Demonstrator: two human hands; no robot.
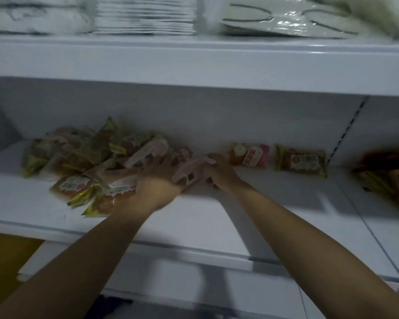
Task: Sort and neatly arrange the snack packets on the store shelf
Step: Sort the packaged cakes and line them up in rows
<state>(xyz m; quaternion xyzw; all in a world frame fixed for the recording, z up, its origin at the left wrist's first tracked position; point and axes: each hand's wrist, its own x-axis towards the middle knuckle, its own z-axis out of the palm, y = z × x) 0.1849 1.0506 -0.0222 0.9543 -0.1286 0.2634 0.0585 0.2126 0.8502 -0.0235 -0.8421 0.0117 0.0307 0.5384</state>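
A jumbled heap of snack packets (83, 157), green-yellow and pink ones mixed, lies at the left of the white shelf (274, 199). My left hand (158, 180) reaches into the heap's right side, blurred, its fingers on a pink packet (148, 151). My right hand (219, 171) grips the right end of another pink packet (189, 172) lifted between both hands. By the back wall, a pink packet (249, 155) and a green-yellow packet (301, 161) lie side by side.
Another pile of orange and yellow packets (387, 178) sits at the far right, past a shelf divider line. The upper shelf (194, 63) carries stacked white plates (145, 17) and plastic-wrapped goods (286, 19). A lower shelf edge (194, 254) runs below my arms.
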